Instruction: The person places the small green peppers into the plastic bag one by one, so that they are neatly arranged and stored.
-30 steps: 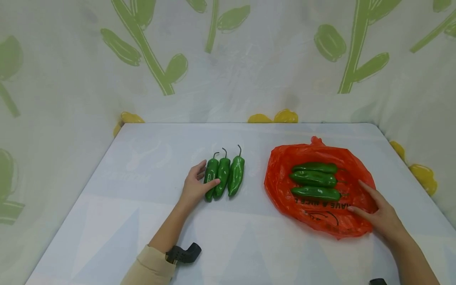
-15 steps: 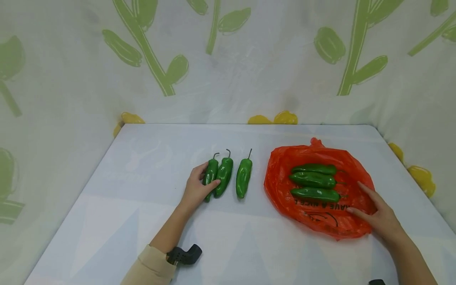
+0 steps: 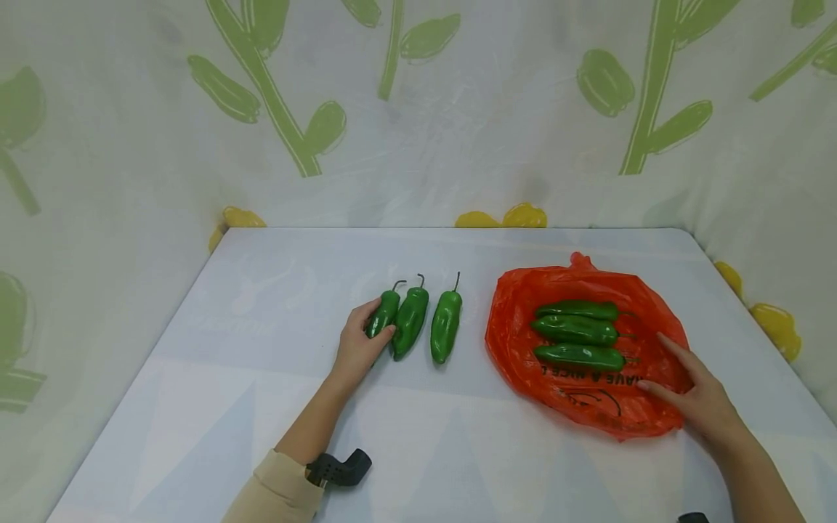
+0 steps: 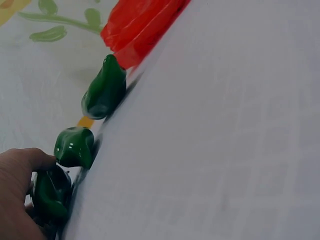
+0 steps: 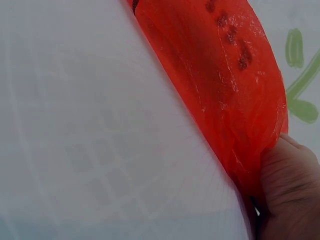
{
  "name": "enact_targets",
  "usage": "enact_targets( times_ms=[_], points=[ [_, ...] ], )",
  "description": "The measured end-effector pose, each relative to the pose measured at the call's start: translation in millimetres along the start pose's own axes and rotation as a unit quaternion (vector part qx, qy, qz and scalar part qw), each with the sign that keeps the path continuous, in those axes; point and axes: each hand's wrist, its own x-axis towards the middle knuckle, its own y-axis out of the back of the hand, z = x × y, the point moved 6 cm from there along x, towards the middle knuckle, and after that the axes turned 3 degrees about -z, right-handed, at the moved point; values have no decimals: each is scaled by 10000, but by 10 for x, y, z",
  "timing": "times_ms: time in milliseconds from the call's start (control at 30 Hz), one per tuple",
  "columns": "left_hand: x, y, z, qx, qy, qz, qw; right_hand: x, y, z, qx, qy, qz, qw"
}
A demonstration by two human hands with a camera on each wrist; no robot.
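My left hand (image 3: 356, 341) grips the leftmost of three loose green chili peppers, the left pepper (image 3: 384, 314), with the thumb on its right side. That pepper lies tilted, its lower end hidden by the hand. Close beside it lies the middle pepper (image 3: 411, 322); the right pepper (image 3: 446, 327) lies apart. In the left wrist view, thumb and fingers reach around the held pepper (image 4: 52, 192). My right hand (image 3: 702, 399) rests at the right edge of a red plastic bag (image 3: 516, 290), thumb and index finger spread over it. Three more peppers (image 3: 578, 331) lie in the bag, stems pointing right.
The white table (image 3: 418, 450) is bounded by a pale curtain (image 3: 484, 123) with a green plant print at the back and sides. A black wrist device (image 3: 343, 467) sits on the left forearm, below a beige sleeve (image 3: 277, 487).
The right and middle peppers have shifted right, opening a gap between them. The left pepper has tilted, its lower end drawn left with my left hand. My right hand has stayed at the bag.
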Motion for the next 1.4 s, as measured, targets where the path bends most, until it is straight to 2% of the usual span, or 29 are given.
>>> enact_targets(
  times_ms=[300, 433, 633, 900, 1100, 1400],
  points=[
    [13, 27, 12, 187, -317, 244, 9990, 11, 20, -4, 123, -2, 36, 9999],
    [22, 48, 1, 259, -290, 367, 9986, 21, 33, -9, 52, 8, 45, 10000],
    [23, 74, -1, 115, -128, 503, 9986, 30, 42, -15, 106, 61, 45, 9999],
    [29, 98, 92, -77, -231, 584, 9980, 23, 40, -10, 65, -38, 39, 10000],
    [82, 100, 218, -222, -245, 490, 9983, 2, 48, -4, 20, -146, 41, 9999],
    [127, -12, 365, -301, -201, 143, 9992, -8, 13, -8, 10, -21, -3, 10000]
  ],
)
